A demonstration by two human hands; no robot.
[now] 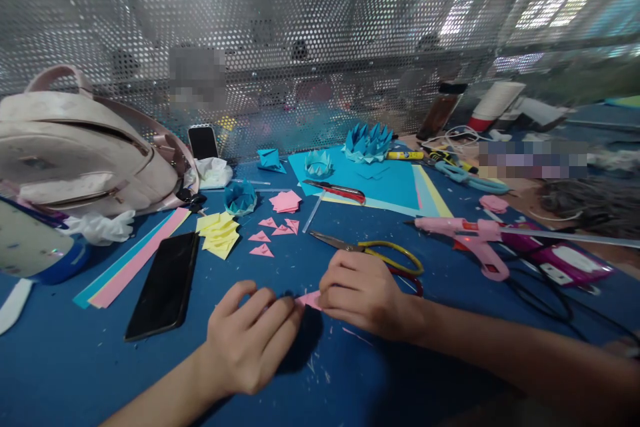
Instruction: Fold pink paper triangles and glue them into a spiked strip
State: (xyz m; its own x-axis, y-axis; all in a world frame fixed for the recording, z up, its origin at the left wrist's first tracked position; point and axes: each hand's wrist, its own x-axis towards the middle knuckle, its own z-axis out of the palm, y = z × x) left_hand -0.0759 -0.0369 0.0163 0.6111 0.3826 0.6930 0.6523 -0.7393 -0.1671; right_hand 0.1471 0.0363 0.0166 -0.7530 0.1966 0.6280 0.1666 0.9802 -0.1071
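Observation:
A small piece of pink paper is pinched between my two hands, low over the blue table. My left hand is closed on its left end, and my right hand grips the right end; the fingers hide much of it. Just beyond my right hand lie scissors with yellow and red handles. Several folded pink paper triangles rest ahead of my hands, near a stack of pink paper squares. Yellow paper pieces sit in a pile to their left.
At left are a black phone, paper strips and a pale backpack. Blue paper crowns and a red cutter lie on coloured sheets at the back. A pink glue gun with a cable lies right.

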